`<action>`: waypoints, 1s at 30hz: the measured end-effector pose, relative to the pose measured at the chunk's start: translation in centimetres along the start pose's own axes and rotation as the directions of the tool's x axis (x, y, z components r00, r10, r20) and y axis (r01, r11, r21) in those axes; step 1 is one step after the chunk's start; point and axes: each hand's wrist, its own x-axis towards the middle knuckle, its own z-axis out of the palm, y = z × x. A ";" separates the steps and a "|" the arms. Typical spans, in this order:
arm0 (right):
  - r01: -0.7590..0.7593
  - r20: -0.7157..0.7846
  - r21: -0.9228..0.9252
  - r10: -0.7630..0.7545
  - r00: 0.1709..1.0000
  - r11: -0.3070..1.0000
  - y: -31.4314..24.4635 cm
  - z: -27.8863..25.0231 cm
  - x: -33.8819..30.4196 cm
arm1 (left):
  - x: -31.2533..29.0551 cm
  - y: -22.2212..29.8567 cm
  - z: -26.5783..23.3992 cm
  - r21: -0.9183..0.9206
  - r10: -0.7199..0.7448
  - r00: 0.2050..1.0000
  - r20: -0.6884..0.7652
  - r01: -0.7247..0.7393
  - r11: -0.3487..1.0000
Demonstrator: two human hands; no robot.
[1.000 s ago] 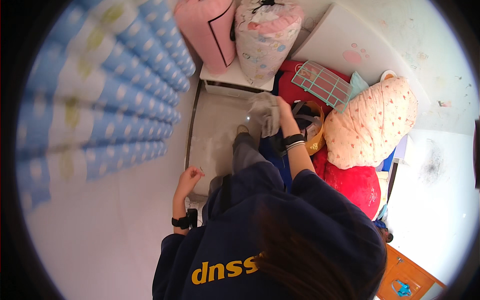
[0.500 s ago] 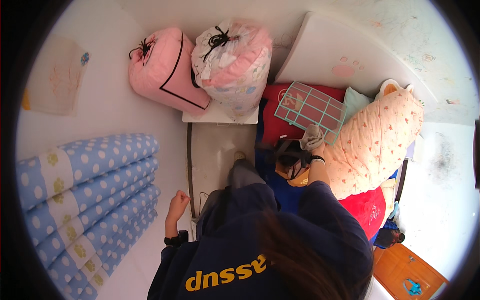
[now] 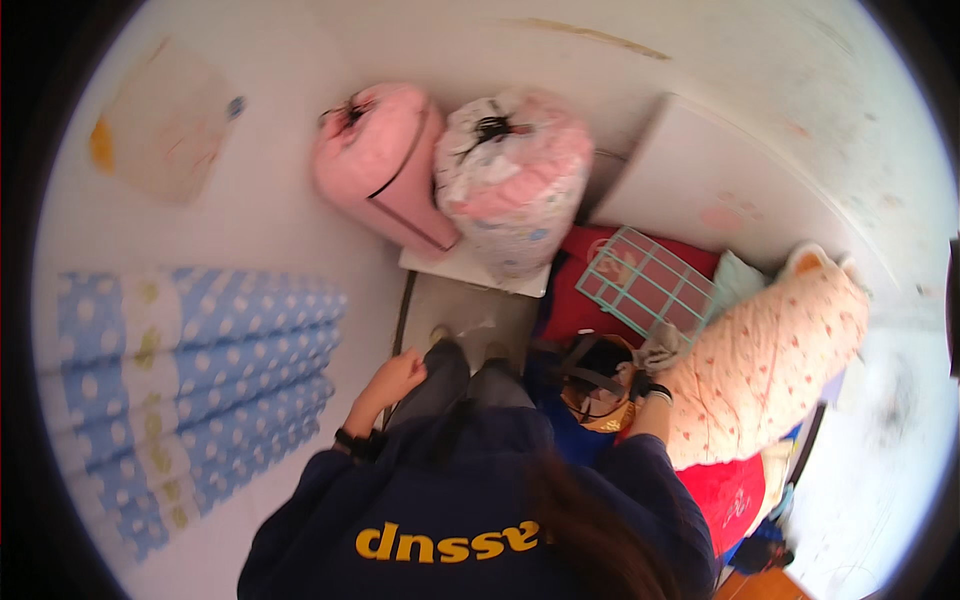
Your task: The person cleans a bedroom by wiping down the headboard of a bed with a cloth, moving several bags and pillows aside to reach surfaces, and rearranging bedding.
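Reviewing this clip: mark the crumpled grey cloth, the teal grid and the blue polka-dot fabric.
Crumpled grey cloth [image 3: 659, 347]: head view, on its middle folds.
Teal grid [image 3: 646, 285]: head view, middle of its lattice.
Blue polka-dot fabric [image 3: 225, 395]: head view, on the dotted part right of the pale band.

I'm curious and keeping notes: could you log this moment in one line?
left hand: fingers curled, nothing visible held | right hand: at grey cloth, grip unclear | nearby: green grid, patterned quilt
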 end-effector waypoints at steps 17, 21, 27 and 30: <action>0.365 -0.668 -0.115 -0.344 0.659 0.924 -8.4 19.7 -9.4 | 9.9 11.2 -4.4 -0.632 0.359 0.928 0.094 -0.223 0.742; 0.357 -0.626 -0.246 -0.428 0.651 0.901 -8.5 24.6 -10.5 | 10.2 14.6 -6.7 -0.715 0.445 0.892 0.082 -0.258 0.650; 0.347 -0.412 -0.286 -0.442 0.797 0.893 -8.0 33.6 -8.5 | 8.0 15.7 -12.3 -0.930 0.464 0.885 0.032 -0.143 0.338; 0.354 -0.295 -0.292 -0.436 0.850 0.888 -9.0 38.2 -7.8 | 9.1 14.6 -14.9 -0.886 0.333 0.928 -0.166 -0.288 0.362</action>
